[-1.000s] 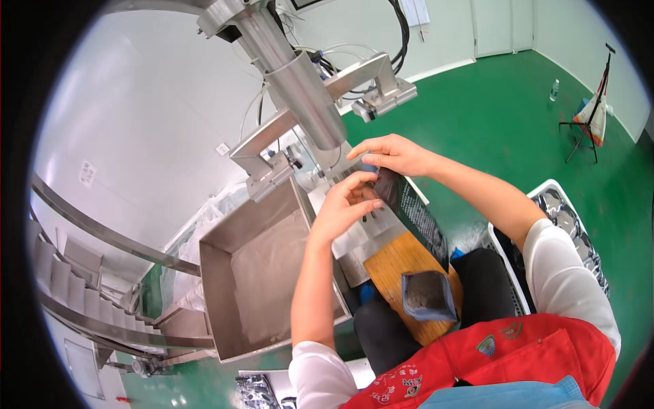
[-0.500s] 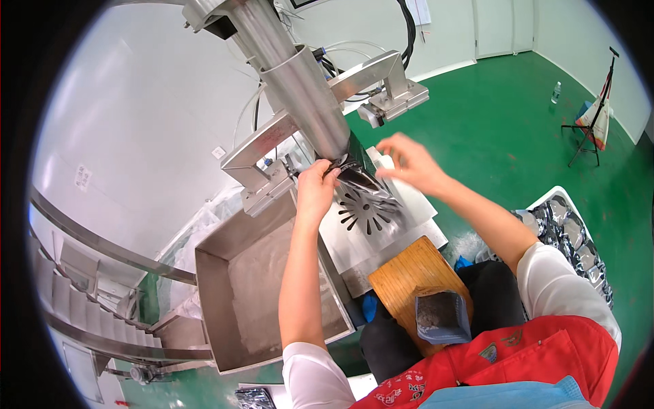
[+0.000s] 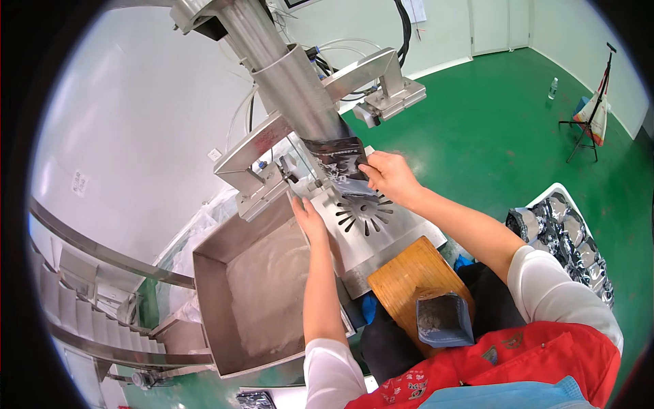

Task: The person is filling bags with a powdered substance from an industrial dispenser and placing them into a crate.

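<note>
I have the right hand (image 3: pixel 392 178) pinching its fingers on the edge of a black pouch (image 3: pixel 337 163) at the lower end of the steel tube (image 3: pixel 296 88). The left hand (image 3: pixel 310 219), fingers loosely spread and empty, is below-left of the tube. Below the tube lies a slotted plate (image 3: pixel 346 240); farther below, 1 open pouch (image 3: pixel 451 337).

Left hand (image 3: pixel 310 219) fingers extended, right hand (image 3: pixel 392 177) pinching, forearms (image 3: pixel 470 226) outstretched

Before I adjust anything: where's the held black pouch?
Head view, above centre: the black pouch is at the lower end of the steel tube, over the slotted plate, its right edge in the right hand.
</note>
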The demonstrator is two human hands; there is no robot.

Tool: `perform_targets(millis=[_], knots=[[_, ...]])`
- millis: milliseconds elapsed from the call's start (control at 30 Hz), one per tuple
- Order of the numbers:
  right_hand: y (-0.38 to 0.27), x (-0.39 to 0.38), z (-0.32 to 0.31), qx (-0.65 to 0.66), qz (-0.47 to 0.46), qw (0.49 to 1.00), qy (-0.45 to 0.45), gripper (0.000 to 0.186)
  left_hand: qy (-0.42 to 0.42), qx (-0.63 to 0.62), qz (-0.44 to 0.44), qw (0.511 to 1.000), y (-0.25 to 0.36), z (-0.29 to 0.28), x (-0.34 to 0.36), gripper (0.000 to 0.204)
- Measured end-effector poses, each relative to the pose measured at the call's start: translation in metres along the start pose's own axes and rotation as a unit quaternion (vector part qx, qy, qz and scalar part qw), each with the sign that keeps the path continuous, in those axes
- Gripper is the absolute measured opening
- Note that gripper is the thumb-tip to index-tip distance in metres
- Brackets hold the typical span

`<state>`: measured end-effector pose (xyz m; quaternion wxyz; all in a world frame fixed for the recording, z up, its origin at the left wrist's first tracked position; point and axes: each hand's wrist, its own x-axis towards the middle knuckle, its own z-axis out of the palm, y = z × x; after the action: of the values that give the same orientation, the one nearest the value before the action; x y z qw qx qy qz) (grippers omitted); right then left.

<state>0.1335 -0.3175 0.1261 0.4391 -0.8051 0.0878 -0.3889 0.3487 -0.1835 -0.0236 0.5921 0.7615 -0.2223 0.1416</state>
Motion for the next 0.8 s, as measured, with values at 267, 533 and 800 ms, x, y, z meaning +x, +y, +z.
perform_targets(millis=[267,533,800], knots=[[-0.009,-0.018,0.015,0.082,-0.02,0.996,0.026,0.013,-0.024,-0.28,-0.341,0.897,-0.009,-0.026,-0.011,0.04],[-0.013,-0.214,-0.059,-0.149,0.107,0.963,-0.2,0.025,-0.412,-0.017,-0.129,0.902,0.203,-0.182,-0.289,0.029],[-0.044,-0.285,-0.059,0.093,0.336,0.929,-0.122,0.034,-0.328,-0.164,-0.107,0.924,0.222,-0.142,-0.345,0.045]])
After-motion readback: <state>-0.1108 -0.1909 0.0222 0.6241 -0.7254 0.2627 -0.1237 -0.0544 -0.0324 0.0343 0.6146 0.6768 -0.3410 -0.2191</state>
